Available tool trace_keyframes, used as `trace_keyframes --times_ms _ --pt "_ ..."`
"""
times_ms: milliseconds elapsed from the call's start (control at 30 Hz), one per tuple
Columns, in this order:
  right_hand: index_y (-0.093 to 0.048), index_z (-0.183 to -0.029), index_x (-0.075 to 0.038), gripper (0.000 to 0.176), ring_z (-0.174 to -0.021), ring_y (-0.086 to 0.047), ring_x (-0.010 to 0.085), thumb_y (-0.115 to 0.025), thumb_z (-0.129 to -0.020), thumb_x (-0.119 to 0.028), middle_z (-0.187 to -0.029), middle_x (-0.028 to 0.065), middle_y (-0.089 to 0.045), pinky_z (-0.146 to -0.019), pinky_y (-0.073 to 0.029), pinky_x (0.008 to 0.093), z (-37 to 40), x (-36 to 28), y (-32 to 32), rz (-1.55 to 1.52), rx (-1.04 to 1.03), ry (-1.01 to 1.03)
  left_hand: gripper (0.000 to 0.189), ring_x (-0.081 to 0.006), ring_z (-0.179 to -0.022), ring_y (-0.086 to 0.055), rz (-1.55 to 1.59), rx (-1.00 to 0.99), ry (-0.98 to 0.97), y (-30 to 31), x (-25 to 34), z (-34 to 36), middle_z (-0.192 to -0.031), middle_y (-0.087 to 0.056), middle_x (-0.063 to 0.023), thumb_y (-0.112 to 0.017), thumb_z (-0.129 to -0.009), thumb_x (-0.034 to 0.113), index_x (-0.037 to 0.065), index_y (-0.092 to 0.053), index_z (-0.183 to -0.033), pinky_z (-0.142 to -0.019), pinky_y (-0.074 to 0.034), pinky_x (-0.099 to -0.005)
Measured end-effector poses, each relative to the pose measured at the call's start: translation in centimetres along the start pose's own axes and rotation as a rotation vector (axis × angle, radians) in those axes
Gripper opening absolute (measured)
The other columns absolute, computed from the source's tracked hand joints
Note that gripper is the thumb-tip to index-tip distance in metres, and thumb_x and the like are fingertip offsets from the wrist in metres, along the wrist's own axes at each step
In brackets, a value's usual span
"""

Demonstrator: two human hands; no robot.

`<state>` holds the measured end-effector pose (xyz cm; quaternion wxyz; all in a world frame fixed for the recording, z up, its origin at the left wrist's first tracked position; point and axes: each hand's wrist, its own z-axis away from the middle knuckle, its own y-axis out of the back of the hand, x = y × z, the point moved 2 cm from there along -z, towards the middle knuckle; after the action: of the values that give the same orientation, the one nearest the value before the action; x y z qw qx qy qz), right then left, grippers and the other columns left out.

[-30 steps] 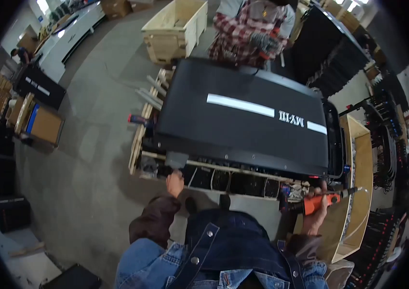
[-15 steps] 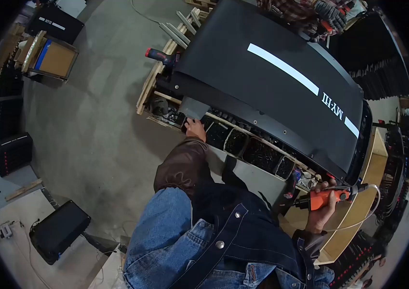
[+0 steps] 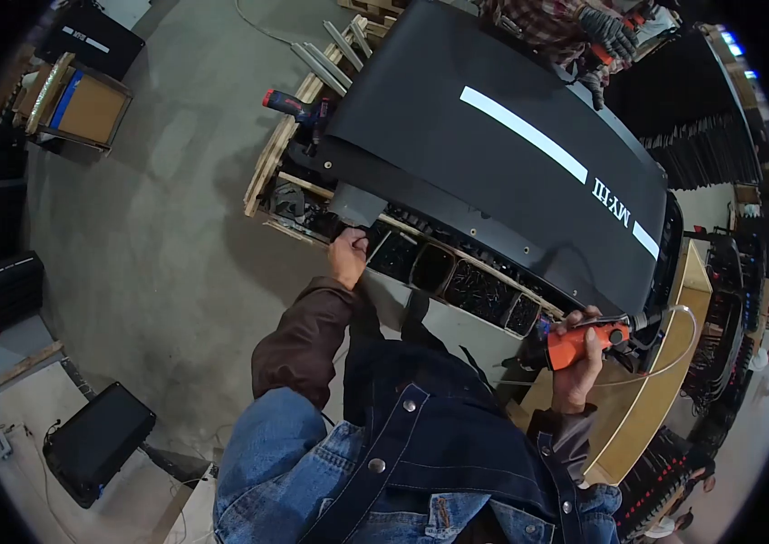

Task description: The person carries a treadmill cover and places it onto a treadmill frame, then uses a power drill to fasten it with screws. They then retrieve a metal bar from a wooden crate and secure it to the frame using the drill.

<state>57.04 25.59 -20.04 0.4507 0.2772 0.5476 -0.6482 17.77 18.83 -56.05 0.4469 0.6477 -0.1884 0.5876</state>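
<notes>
My left hand [image 3: 348, 257] is closed at the near left corner of the bench, over the row of bins, beside a grey flap under the black panel [image 3: 457, 136]. What its fingers hold is too small to make out. In my right hand [image 3: 579, 363] is an orange air tool [image 3: 575, 346], with a clear hose [image 3: 694, 331] at its back end. The tool is near the right end of the bins [image 3: 479, 286], which hold small dark fasteners. The black panel lies on the bench and bears white lettering.
A co-worker's gloved hand [image 3: 609, 34] is at the panel's far edge. A red and black drill [image 3: 289, 104] lies at the bench's left corner. An open wooden box [image 3: 665, 381] stands at the right. Black panels [image 3: 99, 444] stand at the left.
My left hand has moved slightly left and down, its fingers now drawn together. My right hand has shifted left and up with the orange tool. The co-worker's gloved hands have moved over the panel's far edge.
</notes>
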Motion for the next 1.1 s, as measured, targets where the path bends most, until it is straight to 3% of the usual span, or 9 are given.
trace_keyframes --times_ms 33,167,600,700,767,900,1000,1067,1100 --pt "-0.049 -0.130 -0.006 0.046 -0.095 -0.056 0.0232 -0.068 -0.091 -0.022 -0.110 0.0105 -0.058 -0.093 -0.047 0.0409 -0.6 0.3 -0.8 -0.009 -0.027 0.011 0.016 -0.0148 -0.079 -0.068 0.548 -0.184 0.271 0.0 2.7 1.0 -0.086 -0.070 -0.0061 -0.067 -0.094 0.005 -0.004 -0.069 -0.108 -0.068 -0.056 -0.0317" --pt "-0.052 -0.131 -0.007 0.040 -0.098 -0.057 0.0219 -0.063 -0.098 -0.026 -0.114 0.0086 -0.057 -0.098 -0.045 0.0405 -3.2 0.9 -3.7 -0.151 -0.128 0.049 0.027 -0.0163 -0.086 -0.069 1.070 -0.452 0.693 0.2 19.0 7.6 -0.103 -0.069 -0.0082 -0.066 -0.099 0.008 -0.004 -0.064 -0.123 -0.083 -0.061 -0.0302" --pt "-0.056 -0.121 -0.007 0.028 -0.094 -0.061 0.0227 -0.065 -0.098 -0.020 -0.109 0.0097 -0.062 -0.099 -0.048 0.0432 -4.4 -0.4 -2.7 -0.428 -0.116 0.078 0.023 -0.0214 -0.094 -0.072 1.292 -0.603 0.598 -3.3 30.4 15.9 -0.106 -0.072 -0.0115 -0.065 -0.100 0.008 0.002 -0.065 -0.121 -0.085 -0.061 -0.0332" --pt "-0.057 -0.118 -0.007 0.025 -0.091 -0.062 0.0211 -0.065 -0.098 -0.020 -0.107 0.0086 -0.062 -0.097 -0.049 0.0429 -4.4 -0.4 -1.1 -0.471 -0.067 0.058 0.021 -0.0194 -0.091 -0.071 1.157 -0.513 0.481 -4.2 32.1 16.6 -0.103 -0.072 -0.0095 -0.068 -0.097 0.006 0.001 -0.068 -0.117 -0.080 -0.059 -0.0317" --pt "-0.057 -0.114 -0.008 0.023 -0.091 -0.063 0.0200 -0.067 -0.097 -0.021 -0.107 0.0078 -0.063 -0.096 -0.051 0.0429 -4.2 0.1 -0.3 -0.460 0.059 -0.009 0.017 -0.0175 -0.086 -0.070 0.477 -0.211 -0.089 -3.7 33.9 16.7 -0.099 -0.072 -0.0062 -0.070 -0.094 0.003 0.001 -0.070 -0.112 -0.073 -0.057 -0.0314" --pt "-0.058 -0.109 -0.008 0.022 -0.094 -0.064 0.0209 -0.070 -0.095 -0.022 -0.107 0.0076 -0.064 -0.096 -0.054 0.0454 -4.2 1.9 0.4 -0.390 0.195 -0.082 0.018 -0.0152 -0.083 -0.069 0.160 0.041 -0.527 -3.5 35.3 15.8 -0.095 -0.072 -0.0037 -0.073 -0.092 0.001 0.000 -0.070 -0.109 -0.068 -0.054 -0.0325" --pt "-0.058 -0.110 -0.009 0.023 -0.094 -0.064 0.0216 -0.070 -0.095 -0.021 -0.108 0.0077 -0.064 -0.096 -0.054 0.0458 -4.6 2.3 -0.3 -0.317 0.198 -0.010 0.016 -0.0150 -0.083 -0.069 0.128 -0.139 -0.237 -3.4 33.7 14.1 -0.095 -0.071 -0.0042 -0.072 -0.093 0.003 -0.001 -0.069 -0.109 -0.070 -0.057 -0.0314" --pt "-0.057 -0.112 -0.009 0.024 -0.095 -0.064 0.0219 -0.069 -0.095 -0.019 -0.109 0.0083 -0.064 -0.096 -0.054 0.0457 -5.4 2.0 -1.7 -0.297 0.162 0.025 0.018 -0.0148 -0.081 -0.070 0.734 -0.439 0.346 -4.0 32.2 12.3 -0.094 -0.071 -0.0065 -0.069 -0.095 0.006 -0.004 -0.068 -0.110 -0.075 -0.058 -0.0278" --pt "-0.056 -0.115 -0.009 0.025 -0.095 -0.064 0.0221 -0.068 -0.095 -0.018 -0.109 0.0084 -0.064 -0.096 -0.054 0.0453 -5.6 1.1 -3.1 -0.231 0.115 0.103 0.021 -0.0148 -0.083 -0.070 0.773 -0.467 0.353 -4.0 31.9 11.6 -0.096 -0.070 -0.0061 -0.068 -0.097 0.010 -0.002 -0.067 -0.113 -0.078 -0.058 -0.0275"
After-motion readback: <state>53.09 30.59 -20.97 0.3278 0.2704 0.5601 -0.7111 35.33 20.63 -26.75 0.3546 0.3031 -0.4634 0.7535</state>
